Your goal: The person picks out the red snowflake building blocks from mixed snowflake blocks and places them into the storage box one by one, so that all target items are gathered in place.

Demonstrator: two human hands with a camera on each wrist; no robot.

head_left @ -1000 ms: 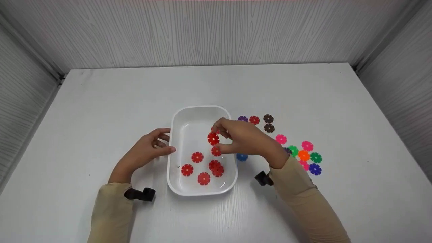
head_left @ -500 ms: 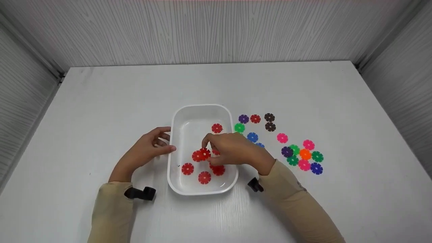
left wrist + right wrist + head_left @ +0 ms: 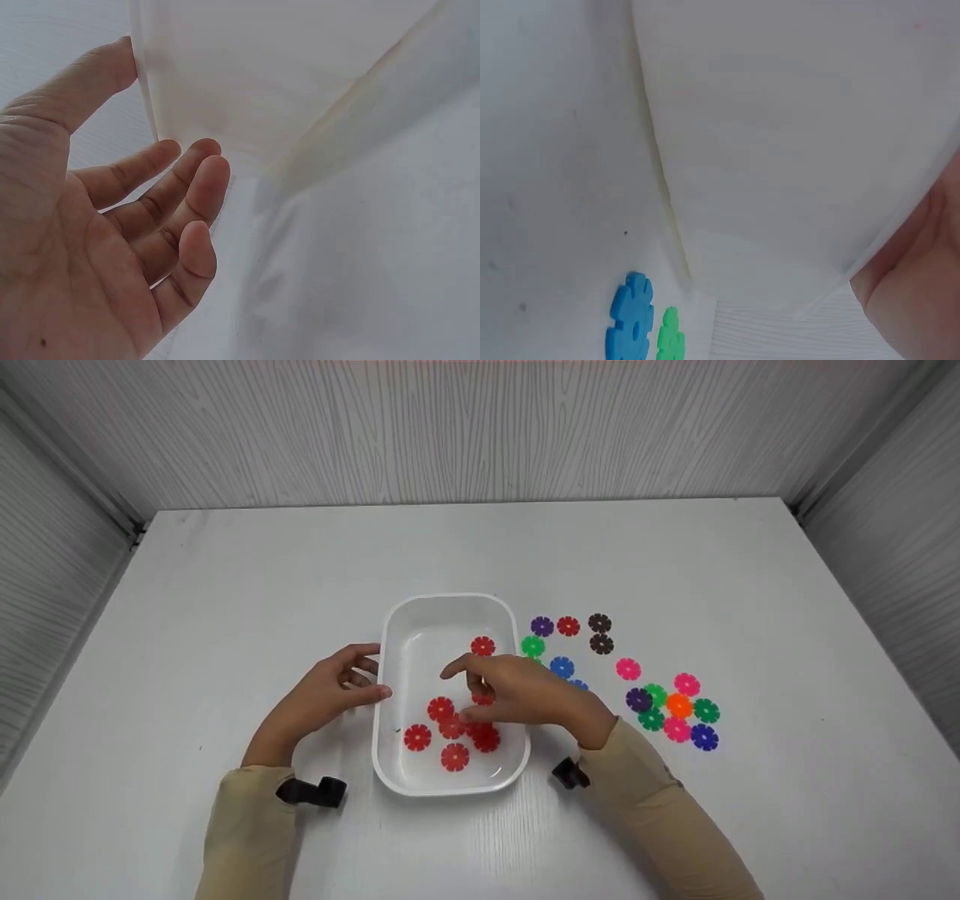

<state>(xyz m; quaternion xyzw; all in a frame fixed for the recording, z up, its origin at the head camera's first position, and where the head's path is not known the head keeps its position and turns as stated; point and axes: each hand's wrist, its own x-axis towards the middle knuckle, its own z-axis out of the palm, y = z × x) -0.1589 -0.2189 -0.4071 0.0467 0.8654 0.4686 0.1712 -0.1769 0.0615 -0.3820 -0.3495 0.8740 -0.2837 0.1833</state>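
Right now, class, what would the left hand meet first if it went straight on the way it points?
The side wall of the white tray, which the left hand seems to touch.

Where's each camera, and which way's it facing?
Head: worn there, looking forward and down at the tray; left hand, right hand show.
Left wrist: worn there, facing the tray's outer side; left hand shows.
Right wrist: worn there, facing the tray's other side; right hand partly shows.
Head and left wrist share left hand and tray.

The head view looks down over the tray [image 3: 420,660] — both wrist views face its outside up close.
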